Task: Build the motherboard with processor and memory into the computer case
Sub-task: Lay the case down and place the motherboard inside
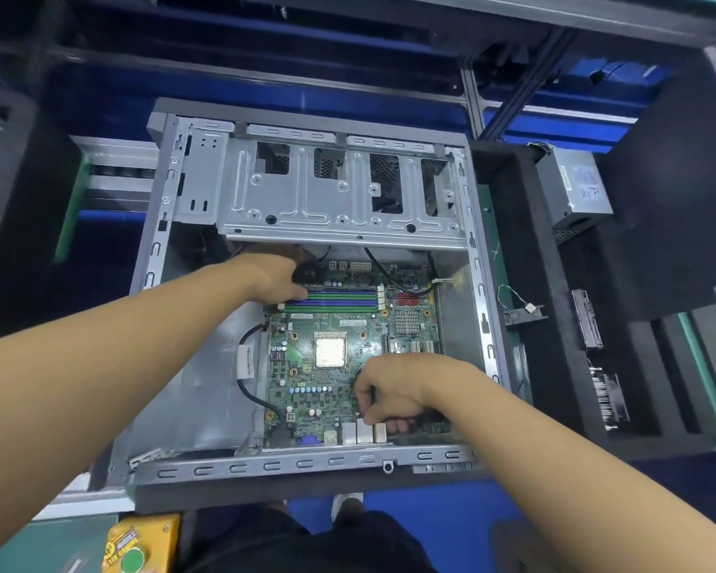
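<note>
An open grey computer case [306,465] lies on its side before me. Inside it sits the green motherboard [319,390] with the silver processor [330,351] at its middle and blue and green memory slots [340,299] along its far edge. My left hand [280,279] grips the board's far left corner by the memory slots, its fingertips hidden under the drive cage. My right hand [393,394] holds the board's near right edge with curled fingers, just beside the rear ports [362,432].
A metal drive cage [340,192] overhangs the far half of the case. Black cables [253,390] loop at the board's left. A power supply [571,188] and other parts rest in black foam [546,324] on the right. A yellow box with a green button [141,547] is near left.
</note>
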A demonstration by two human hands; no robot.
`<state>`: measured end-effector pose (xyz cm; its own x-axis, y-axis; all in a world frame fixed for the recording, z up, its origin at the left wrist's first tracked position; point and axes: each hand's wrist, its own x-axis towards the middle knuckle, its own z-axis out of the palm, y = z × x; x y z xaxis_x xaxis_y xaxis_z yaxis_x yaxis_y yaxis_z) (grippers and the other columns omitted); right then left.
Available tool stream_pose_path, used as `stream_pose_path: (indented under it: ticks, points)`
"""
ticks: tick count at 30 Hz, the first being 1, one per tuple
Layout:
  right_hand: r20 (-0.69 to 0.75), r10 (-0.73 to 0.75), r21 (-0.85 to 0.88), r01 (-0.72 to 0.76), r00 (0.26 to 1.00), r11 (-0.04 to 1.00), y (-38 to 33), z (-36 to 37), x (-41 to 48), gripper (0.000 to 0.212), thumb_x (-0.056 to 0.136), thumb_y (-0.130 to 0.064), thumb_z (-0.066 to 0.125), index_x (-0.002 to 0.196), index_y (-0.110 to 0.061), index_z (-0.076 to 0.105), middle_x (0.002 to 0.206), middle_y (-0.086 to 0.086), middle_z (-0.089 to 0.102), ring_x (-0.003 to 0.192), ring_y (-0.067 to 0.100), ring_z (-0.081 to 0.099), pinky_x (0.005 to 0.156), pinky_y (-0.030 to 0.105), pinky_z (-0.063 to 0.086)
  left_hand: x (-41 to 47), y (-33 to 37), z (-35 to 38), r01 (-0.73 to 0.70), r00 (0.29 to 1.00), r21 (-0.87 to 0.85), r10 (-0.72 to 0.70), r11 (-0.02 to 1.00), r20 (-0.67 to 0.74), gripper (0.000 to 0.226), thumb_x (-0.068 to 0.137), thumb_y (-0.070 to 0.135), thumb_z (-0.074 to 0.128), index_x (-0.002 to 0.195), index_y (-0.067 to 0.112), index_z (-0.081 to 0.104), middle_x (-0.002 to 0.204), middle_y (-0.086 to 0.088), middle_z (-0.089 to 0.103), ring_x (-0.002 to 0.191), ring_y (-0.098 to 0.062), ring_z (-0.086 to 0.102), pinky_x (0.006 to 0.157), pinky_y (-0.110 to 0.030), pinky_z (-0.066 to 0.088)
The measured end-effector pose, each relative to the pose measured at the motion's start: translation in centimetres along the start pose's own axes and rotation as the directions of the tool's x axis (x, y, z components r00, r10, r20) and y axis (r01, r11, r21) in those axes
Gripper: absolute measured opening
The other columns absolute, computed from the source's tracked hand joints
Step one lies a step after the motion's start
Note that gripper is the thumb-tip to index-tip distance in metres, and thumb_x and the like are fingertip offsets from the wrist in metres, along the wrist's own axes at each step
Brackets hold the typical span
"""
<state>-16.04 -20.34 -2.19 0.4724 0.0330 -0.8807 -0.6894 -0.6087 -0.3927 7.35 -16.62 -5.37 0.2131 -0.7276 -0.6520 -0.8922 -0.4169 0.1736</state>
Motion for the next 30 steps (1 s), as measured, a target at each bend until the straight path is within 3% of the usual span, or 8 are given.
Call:
stream_pose_path:
  ticks: [2, 5, 9, 14, 18, 22, 28, 30]
  points:
    - [-0.017, -0.009, -0.036, 0.008, 1.0, 0.999, -0.1, -0.1, 0.1, 0.012, 0.097, -0.017, 0.067, 0.102, -0.006, 0.068, 0.066, -0.003, 0.065, 0.057, 0.013, 0.061, 0.068, 0.03, 0.054, 0.3, 0.0, 0.2, 0.001, 1.0, -0.008, -0.001, 1.0, -0.017, 0.055, 0.093, 0.055, 0.051, 0.122, 0.009, 0.054, 0.088, 0.001, 0.056, 0.08, -0.019, 0.054, 0.068, -0.03, 0.041]
    - [-0.065, -0.065, -0.166, 0.054, 0.996, 0.985, -0.3, -0.3, 0.0, 0.008, 0.095, -0.021, 0.068, 0.098, -0.015, 0.071, 0.069, -0.015, 0.058, 0.064, 0.005, 0.055, 0.059, 0.021, 0.042, 0.5, 0.2, 0.7, -0.045, 0.995, 0.016, 0.046, 0.999, -0.088, 0.057, 0.091, 0.054, 0.054, 0.13, 0.013, 0.049, 0.106, -0.006, 0.063, 0.091, -0.024, 0.059, 0.078, -0.031, 0.048]
    - [-0.053, -0.099, -0.204, 0.087, 0.994, 0.975, -0.4, -0.5, -0.1, 0.01, 0.096, -0.014, 0.064, 0.09, -0.019, 0.069, 0.063, -0.018, 0.057, 0.057, -0.003, 0.052, 0.054, 0.018, 0.039, 0.5, 0.1, 0.9, -0.051, 0.992, 0.018, 0.053, 0.999, -0.113, 0.046, 0.089, 0.054, 0.055, 0.11, 0.013, 0.05, 0.082, 0.002, 0.055, 0.076, -0.018, 0.056, 0.064, -0.029, 0.042]
    - [-0.069, -0.136, -0.231, 0.117, 0.988, 0.966, -0.4, -0.5, -0.2, 0.012, 0.096, -0.013, 0.064, 0.102, -0.012, 0.074, 0.08, -0.011, 0.062, 0.075, 0.01, 0.056, 0.074, 0.024, 0.043, 0.8, 0.1, 0.2, -0.02, 0.999, -0.004, 0.019, 1.0, -0.038, 0.035, 0.087, 0.051, 0.052, 0.098, 0.018, 0.048, 0.076, 0.001, 0.058, 0.069, -0.013, 0.055, 0.056, -0.027, 0.039]
    - [-0.085, -0.114, -0.239, 0.091, 0.99, 0.967, -0.6, -0.5, -0.2, 0.015, 0.096, -0.011, 0.058, 0.095, -0.014, 0.073, 0.067, -0.015, 0.056, 0.068, 0.009, 0.055, 0.074, 0.025, 0.045, 0.7, 0.3, 0.0, -0.02, 0.999, -0.11, 0.024, 0.994, 0.031, 0.03, 0.087, 0.046, 0.053, 0.102, 0.02, 0.051, 0.071, 0.001, 0.054, 0.062, -0.015, 0.051, 0.054, -0.027, 0.038]
    - [-0.145, -0.073, -0.245, 0.036, 0.987, 0.969, -0.8, 0.1, 0.1, 0.018, 0.098, -0.012, 0.051, 0.093, -0.01, 0.069, 0.094, 0.007, 0.067, 0.085, 0.025, 0.058, 0.073, 0.03, 0.045, 0.6, 0.7, 0.1, 0.002, 0.999, -0.111, -0.006, 0.994, -0.04, 0.026, 0.092, 0.049, 0.046, 0.102, 0.026, 0.044, 0.075, 0.006, 0.051, 0.067, -0.006, 0.048, 0.054, -0.023, 0.031]
    - [-0.151, -0.071, -0.251, 0.031, 0.986, 0.968, -0.9, 0.2, -0.1, 0.023, 0.099, -0.015, 0.051, 0.099, -0.001, 0.07, 0.101, 0.015, 0.069, 0.089, 0.03, 0.061, 0.073, 0.034, 0.049, 1.0, 2.4, 0.0, 0.05, 0.999, -0.241, -0.05, 0.969, 0.008, 0.047, 0.098, 0.055, 0.026, 0.083, 0.021, 0.056, 0.106, -0.009, 0.06, 0.091, -0.021, 0.053, 0.082, -0.031, 0.034]
    - [-0.155, -0.068, -0.259, 0.026, 0.986, 0.965, -0.9, 0.3, -0.1, 0.024, 0.099, -0.013, 0.05, 0.098, 0.001, 0.069, 0.099, 0.017, 0.068, 0.09, 0.033, 0.063, 0.075, 0.037, 0.053, 1.7, 2.7, -0.3, 0.033, 0.999, -0.346, -0.032, 0.938, 0.008, 0.043, 0.102, 0.044, 0.031, 0.116, 0.017, 0.061, 0.139, -0.014, 0.05, 0.122, -0.027, 0.048, 0.101, -0.034, 0.032]
